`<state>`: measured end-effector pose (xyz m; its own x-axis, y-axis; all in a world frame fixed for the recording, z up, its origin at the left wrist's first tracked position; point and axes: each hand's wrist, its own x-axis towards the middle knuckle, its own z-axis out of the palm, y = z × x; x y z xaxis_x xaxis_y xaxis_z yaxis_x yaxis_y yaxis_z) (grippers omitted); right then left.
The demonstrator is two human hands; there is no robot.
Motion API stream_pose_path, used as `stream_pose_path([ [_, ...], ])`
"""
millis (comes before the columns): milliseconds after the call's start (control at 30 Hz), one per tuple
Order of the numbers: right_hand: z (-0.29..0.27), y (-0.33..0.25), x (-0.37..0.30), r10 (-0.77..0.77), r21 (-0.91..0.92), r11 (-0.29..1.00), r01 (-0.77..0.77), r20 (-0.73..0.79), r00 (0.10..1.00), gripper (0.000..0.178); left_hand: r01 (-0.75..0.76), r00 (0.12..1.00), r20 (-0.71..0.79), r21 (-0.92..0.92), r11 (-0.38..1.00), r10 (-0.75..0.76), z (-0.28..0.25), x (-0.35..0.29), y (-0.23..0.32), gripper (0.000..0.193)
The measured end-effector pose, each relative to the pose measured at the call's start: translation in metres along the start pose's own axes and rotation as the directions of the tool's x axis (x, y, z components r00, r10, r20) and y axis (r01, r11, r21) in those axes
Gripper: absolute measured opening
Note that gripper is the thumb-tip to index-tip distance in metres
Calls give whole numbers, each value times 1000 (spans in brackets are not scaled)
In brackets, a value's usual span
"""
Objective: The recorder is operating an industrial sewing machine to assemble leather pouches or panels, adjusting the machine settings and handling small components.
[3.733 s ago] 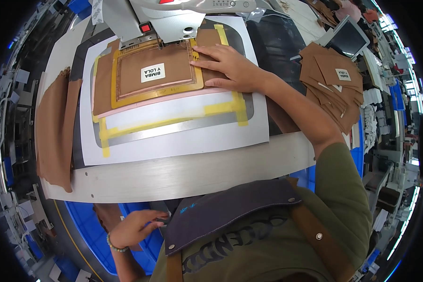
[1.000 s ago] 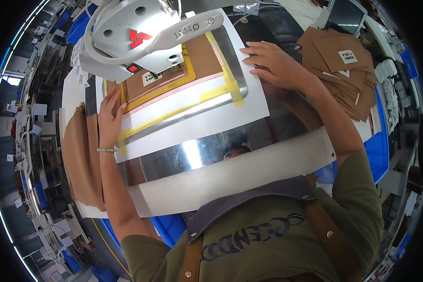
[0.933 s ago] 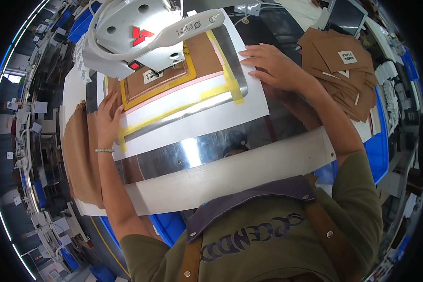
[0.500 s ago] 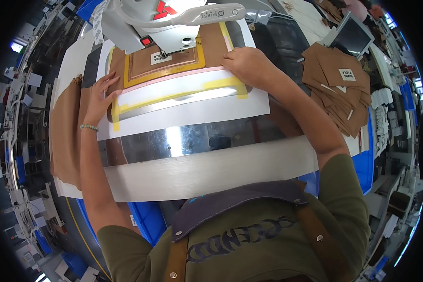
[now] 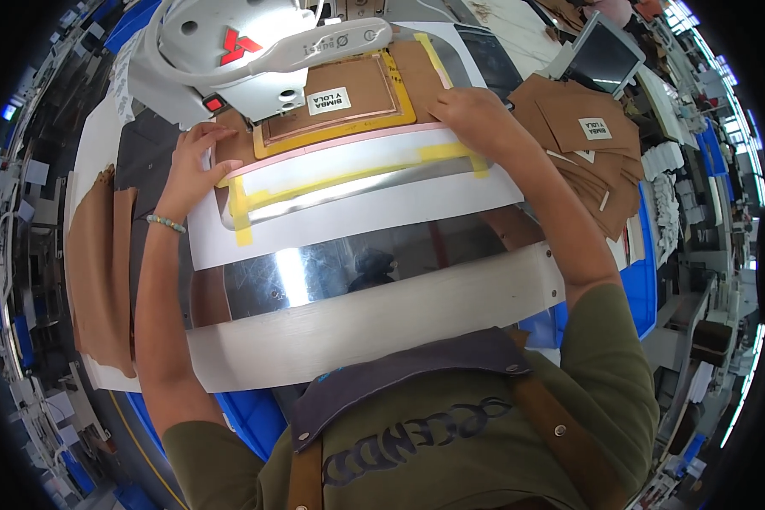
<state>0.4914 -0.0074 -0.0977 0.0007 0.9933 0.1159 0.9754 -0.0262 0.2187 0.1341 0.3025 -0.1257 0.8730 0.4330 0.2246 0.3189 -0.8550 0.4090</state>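
A brown panel (image 5: 421,70) lies under a yellow-edged rectangular frame (image 5: 336,136) on the white, tape-edged template (image 5: 340,180). A small white label (image 5: 328,100) sits on the brown material inside the frame. My left hand (image 5: 197,166) rests open at the panel's left edge, thumb and fingers spread apart. At the right edge, my right hand (image 5: 478,119) has its bent fingers closed on the panel; their undersides are hidden. The white sewing machine head (image 5: 217,38) stands over the frame's left part and hides some of the panel.
Brown labelled pieces (image 5: 582,140) lie stacked at the right, below a small screen (image 5: 603,53). A folded brown sheet (image 5: 102,263) hangs at the left. Nearest me runs a pale table edge (image 5: 374,327), with blue bins (image 5: 251,421) below it.
My view has shifted, so the machine head appears further left. The frame and label now show further to the right of the machine head; both hands remain at the panel's edges.
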Motion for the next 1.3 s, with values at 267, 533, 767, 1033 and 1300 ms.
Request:
stream_pose_path([
  [267,5,24,-8,137,-12,990,-137,9,990,12,-33,973,-230,-26,999,26,51,31,22,50],
  [533,-2,22,-28,140,127,981,-144,40,989,25,52,979,-190,-80,995,-67,45,26,53,15],
  [767,-12,9,-56,102,296,953,-67,-106,989,27,129,974,-177,-63,990,-138,-34,-59,56,9],
  [1033,-4,-5,-52,130,459,888,14,-282,951,16,632,730,23,-401,663,-683,-115,-243,12,12],
  [1300,6,-7,-56,155,517,856,-19,-222,962,18,828,447,-620,13,561,-645,-29,-229,-18,38],
])
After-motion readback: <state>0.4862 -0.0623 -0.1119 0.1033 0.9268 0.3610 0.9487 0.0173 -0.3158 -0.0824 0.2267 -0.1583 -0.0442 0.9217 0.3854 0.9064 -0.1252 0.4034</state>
